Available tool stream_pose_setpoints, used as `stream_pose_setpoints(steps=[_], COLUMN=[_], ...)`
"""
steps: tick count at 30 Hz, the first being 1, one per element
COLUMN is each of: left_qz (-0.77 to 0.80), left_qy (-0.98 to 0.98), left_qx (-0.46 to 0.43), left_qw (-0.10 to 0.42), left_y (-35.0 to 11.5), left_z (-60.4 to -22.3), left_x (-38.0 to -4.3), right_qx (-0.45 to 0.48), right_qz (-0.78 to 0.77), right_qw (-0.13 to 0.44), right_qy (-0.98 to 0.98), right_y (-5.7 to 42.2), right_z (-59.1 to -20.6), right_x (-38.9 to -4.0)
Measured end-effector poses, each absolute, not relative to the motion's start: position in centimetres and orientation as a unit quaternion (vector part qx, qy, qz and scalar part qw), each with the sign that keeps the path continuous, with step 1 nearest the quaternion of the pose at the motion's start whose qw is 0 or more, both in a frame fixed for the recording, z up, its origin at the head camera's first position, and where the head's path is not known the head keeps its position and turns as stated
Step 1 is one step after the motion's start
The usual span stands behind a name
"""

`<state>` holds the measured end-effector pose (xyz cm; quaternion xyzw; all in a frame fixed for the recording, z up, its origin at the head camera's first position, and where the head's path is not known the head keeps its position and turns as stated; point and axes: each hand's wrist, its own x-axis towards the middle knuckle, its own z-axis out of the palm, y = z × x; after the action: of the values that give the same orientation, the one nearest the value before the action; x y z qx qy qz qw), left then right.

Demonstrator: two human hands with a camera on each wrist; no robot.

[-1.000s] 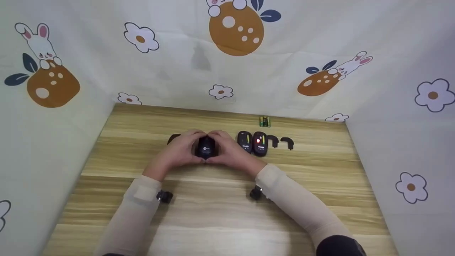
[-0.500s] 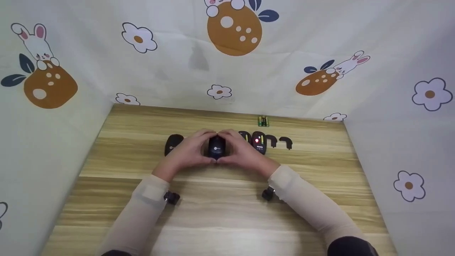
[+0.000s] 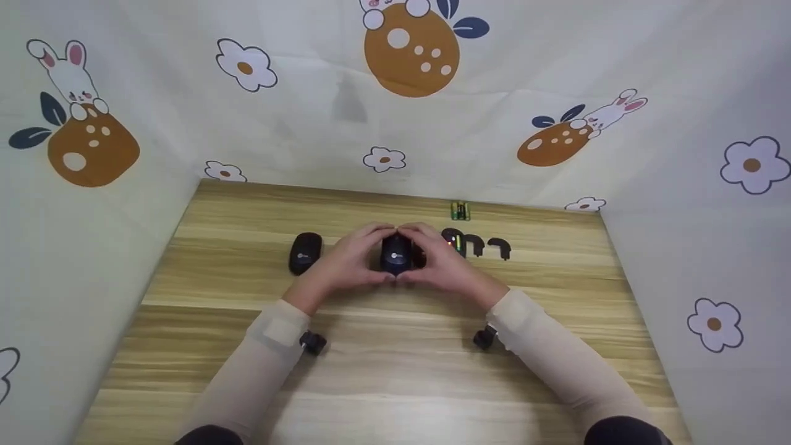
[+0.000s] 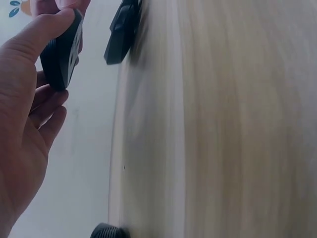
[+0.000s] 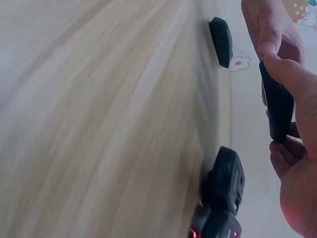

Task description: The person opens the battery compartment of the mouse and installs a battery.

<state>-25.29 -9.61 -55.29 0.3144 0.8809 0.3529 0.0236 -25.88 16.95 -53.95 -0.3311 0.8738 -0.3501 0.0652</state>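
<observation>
A black computer mouse (image 3: 396, 253) is held up off the wooden table between both hands, its pale logo facing up. My left hand (image 3: 353, 259) grips its left side, thumb at the near end and fingers at the far end. On the other side, my right hand (image 3: 446, 262) pinches it the same way. Both wrist views show the held mouse (image 4: 62, 57) raised above the tabletop. Behind the right hand, an upturned mouse (image 3: 456, 240) with a battery and a red light is partly hidden. Beside it another upturned mouse (image 5: 228, 181) shows in the right wrist view.
Another black mouse (image 3: 305, 253) lies logo up to the left. Two curved black battery covers (image 3: 499, 248) lie right of the upturned mice. Several small green and yellow batteries (image 3: 460, 211) sit near the back edge. Patterned cloth walls (image 3: 296, 130) enclose the table (image 3: 383, 383).
Both hands have moved right together with the mouse between them. The mouse on the left has come into full view, while the upturned ones have become more covered by the right hand.
</observation>
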Motion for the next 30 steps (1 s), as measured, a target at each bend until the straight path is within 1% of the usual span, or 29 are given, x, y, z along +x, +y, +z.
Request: stream_pose_setpoints(steps=[5, 11, 16, 21, 30], left_qz=[0.369, 0.411, 0.447, 0.483, 0.519], left_qy=[0.871, 0.849, 0.826, 0.809, 0.795], left_qx=[0.323, 0.333, 0.342, 0.334, 0.312], left_qw=[0.017, 0.011, -0.014, -0.032, -0.032], left_y=[-8.3, -6.9, -6.0, -5.2, -4.4], left_z=[-55.1, -55.0, -55.3, -55.5, -55.6], left_x=[-25.2, -25.1, -24.9, -24.5, -24.0], right_qx=[-0.325, -0.340, -0.356, -0.360, -0.348], right_qz=[-0.376, -0.401, -0.436, -0.470, -0.496], right_qw=[0.068, 0.040, 0.009, -0.014, -0.033], right_qy=[0.865, 0.850, 0.827, 0.806, 0.795], right_y=[18.6, 20.2, 21.1, 21.6, 21.4], right_z=[-53.4, -53.3, -53.4, -53.4, -52.3], right_x=[-25.7, -25.6, -25.2, -24.8, -23.6])
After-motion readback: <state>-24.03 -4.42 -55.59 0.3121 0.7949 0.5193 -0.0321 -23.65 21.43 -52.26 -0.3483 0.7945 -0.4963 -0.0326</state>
